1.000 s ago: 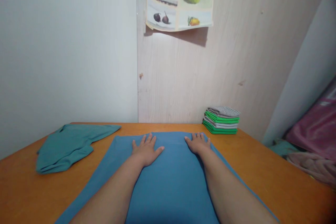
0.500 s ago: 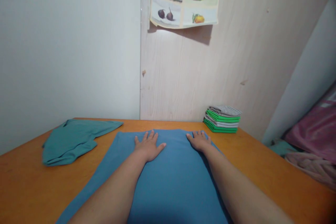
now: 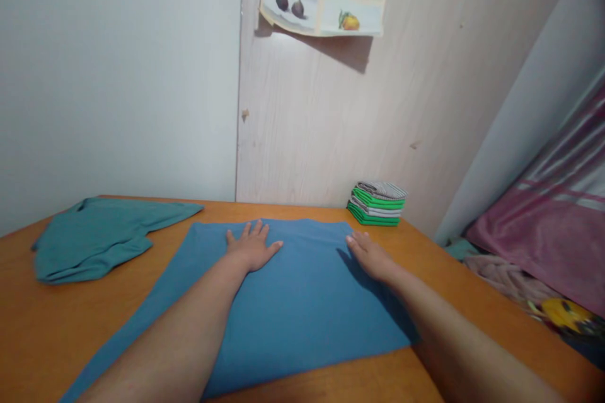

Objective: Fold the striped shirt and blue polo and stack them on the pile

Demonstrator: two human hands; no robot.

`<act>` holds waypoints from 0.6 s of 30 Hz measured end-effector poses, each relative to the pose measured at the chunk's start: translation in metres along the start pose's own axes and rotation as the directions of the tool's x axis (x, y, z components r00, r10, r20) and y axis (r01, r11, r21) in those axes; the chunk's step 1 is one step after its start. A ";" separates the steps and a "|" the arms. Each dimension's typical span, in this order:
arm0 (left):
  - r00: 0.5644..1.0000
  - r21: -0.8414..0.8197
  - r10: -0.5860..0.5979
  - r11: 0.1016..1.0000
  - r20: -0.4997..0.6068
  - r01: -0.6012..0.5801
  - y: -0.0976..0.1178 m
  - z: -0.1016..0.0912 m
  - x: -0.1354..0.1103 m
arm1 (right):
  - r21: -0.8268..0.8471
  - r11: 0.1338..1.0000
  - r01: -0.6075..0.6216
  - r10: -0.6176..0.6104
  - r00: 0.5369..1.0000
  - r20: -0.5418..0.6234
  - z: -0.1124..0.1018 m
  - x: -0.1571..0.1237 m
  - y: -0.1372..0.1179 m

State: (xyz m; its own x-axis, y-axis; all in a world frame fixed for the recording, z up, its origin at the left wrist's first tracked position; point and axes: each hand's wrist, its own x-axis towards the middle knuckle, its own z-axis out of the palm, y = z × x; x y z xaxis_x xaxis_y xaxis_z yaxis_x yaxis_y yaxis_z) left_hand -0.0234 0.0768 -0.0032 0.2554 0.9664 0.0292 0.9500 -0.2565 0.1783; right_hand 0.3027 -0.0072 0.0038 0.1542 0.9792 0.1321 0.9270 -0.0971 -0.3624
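A blue cloth (image 3: 302,315) lies spread flat on the table, its near edge slanting across the front and its left side running toward me under my forearm. My left hand (image 3: 252,248) rests palm down near the cloth's far left part, with fingers spread. Over the far right edge is my right hand (image 3: 371,255), fingers stretched out and holding nothing. A dark shadow on the cloth beside it suggests it is slightly raised. Whether its fingertips touch the cloth I cannot tell.
On the orange-brown table (image 3: 283,387), a crumpled teal cloth (image 3: 94,236) lies at the far left. A stack of folded green, white and striped cloths (image 3: 377,203) stands at the back right, near the wall (image 3: 302,138). Pink fabric (image 3: 534,233) hangs beyond the right edge.
My right hand has come up from lying flat on the cloth. The cloth's near edge has come into view, and the whole view has shifted down and right. My left hand stays on the cloth.
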 end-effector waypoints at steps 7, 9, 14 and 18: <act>1.000 0.016 -0.002 1.000 -0.005 0.002 0.000 -0.001 0.000 | -0.181 0.983 -0.017 0.045 0.988 0.148 0.017 -0.033 0.009; 1.000 0.021 0.001 1.000 -0.003 -0.001 -0.001 0.000 0.000 | -0.174 0.984 -0.022 0.048 0.988 0.147 0.017 -0.032 0.009; 1.000 0.027 0.013 1.000 -0.019 -0.012 -0.004 0.001 0.001 | -0.007 0.999 -0.038 0.039 0.995 0.093 0.020 -0.026 0.013; 0.999 0.045 0.017 0.999 -0.044 -0.015 -0.005 0.000 0.000 | 0.145 0.988 -0.060 0.062 0.998 -0.014 0.009 -0.021 0.024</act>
State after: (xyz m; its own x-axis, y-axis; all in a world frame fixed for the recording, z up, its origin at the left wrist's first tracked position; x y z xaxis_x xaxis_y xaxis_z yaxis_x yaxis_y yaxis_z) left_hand -0.0278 0.0780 -0.0044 0.2634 0.9618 0.0751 0.9532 -0.2714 0.1335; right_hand 0.3185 -0.0285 -0.0161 0.2163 0.9686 0.1222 0.8568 -0.1284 -0.4994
